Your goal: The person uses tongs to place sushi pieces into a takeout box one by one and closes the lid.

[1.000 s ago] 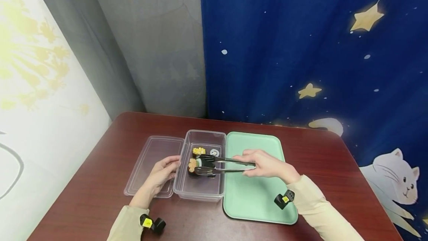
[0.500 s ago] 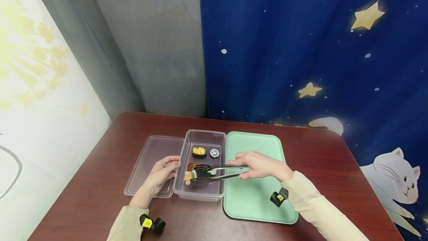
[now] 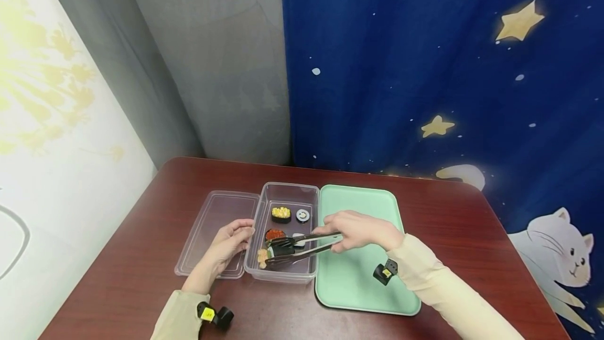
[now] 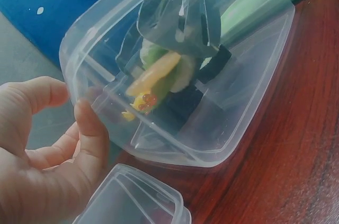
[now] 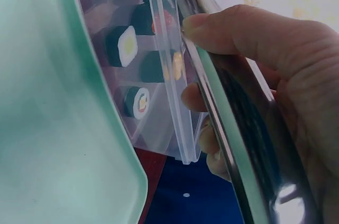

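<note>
My right hand (image 3: 358,230) grips metal tongs (image 5: 238,113) with dark slotted heads, which reach into a clear plastic box (image 3: 280,276). Between the heads, in the box's near left part, lies a dark sushi roll (image 3: 262,257) with an orange end; whether they squeeze it is unclear. Beyond it are a red-topped sushi (image 3: 274,234), a yellow-topped sushi (image 3: 281,214) and a small round roll (image 3: 302,216). A white-faced roll (image 5: 127,46) is partly behind the tongs in the head view. My left hand (image 3: 229,243) touches the outside of the box's left wall with relaxed fingers.
A clear lid (image 3: 200,245) lies flat left of the box, partly under my left hand. Against the box's right side sits a green tray (image 3: 363,287). Everything rests on a dark red wooden table (image 3: 127,256). A blue star-patterned curtain (image 3: 358,93) hangs behind.
The tongs and my right hand have moved towards me and slightly left. The dark roll has shifted from mid-box to the near left part, uncovering the red-topped sushi. My left hand has stayed put.
</note>
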### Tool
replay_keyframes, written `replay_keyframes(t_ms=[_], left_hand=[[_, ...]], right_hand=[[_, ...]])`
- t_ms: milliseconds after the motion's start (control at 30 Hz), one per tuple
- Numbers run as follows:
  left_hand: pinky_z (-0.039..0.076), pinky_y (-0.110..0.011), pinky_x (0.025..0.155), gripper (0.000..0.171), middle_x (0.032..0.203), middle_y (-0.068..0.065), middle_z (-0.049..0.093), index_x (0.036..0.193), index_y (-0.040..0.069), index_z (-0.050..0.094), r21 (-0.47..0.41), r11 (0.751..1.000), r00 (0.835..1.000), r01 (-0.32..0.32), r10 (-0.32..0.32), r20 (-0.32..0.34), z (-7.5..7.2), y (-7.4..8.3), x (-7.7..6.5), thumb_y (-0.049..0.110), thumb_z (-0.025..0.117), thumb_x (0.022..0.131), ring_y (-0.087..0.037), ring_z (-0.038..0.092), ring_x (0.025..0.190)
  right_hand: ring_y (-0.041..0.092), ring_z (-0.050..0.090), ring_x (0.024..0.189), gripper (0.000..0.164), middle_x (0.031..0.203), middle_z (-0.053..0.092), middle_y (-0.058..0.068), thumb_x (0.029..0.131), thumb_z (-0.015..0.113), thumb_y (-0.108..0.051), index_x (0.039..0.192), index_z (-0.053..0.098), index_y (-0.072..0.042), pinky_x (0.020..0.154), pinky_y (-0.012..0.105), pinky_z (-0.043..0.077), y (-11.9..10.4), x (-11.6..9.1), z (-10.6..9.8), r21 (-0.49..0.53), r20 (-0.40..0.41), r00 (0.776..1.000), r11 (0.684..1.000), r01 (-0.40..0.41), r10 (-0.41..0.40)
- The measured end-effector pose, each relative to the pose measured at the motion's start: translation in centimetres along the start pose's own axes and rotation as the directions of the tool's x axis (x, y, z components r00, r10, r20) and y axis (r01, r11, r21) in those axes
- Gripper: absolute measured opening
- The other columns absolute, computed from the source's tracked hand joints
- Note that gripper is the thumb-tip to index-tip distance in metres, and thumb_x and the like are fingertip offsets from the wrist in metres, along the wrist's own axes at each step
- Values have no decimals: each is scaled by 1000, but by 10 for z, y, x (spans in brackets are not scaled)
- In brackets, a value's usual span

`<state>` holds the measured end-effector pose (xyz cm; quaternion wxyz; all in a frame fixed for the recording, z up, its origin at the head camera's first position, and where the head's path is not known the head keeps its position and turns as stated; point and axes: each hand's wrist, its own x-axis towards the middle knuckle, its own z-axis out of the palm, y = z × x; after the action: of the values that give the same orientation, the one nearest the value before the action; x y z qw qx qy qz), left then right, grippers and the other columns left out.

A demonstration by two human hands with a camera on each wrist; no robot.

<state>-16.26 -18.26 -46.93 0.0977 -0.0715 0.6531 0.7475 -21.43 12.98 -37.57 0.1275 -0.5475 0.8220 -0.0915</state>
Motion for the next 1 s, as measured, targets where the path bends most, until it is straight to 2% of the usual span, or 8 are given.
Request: replay_keyframes(t_ms=[233,700,1000], left_hand=[[45,-15,56,38,77,3,57,122,-15,43,7,1000,1000,2,-2,2,-1,0,0,1,55,90,-4,50,67],[45,-15,56,37,76,4,57,122,-14,44,16,1000,1000,-4,4,1,0,1,0,1,56,90,-4,50,67],[45,-16,55,37,75,4,56,121,-15,44,14,1000,1000,-9,9,3,-1,0,1,1,56,89,-4,49,66]], right_hand=[[6,39,67,52,88,59,1,74,71,-15,125,61,-12,62,22,40,-5,6,-4,-20,52,998,999,-37,38],[7,44,70,48,85,62,-2,70,72,-16,118,67,-15,63,24,42,-16,15,-14,-60,117,988,994,-90,97],[6,42,69,53,90,62,-2,71,74,-19,122,64,-15,62,23,41,-16,10,-20,-88,109,988,991,-96,106]])
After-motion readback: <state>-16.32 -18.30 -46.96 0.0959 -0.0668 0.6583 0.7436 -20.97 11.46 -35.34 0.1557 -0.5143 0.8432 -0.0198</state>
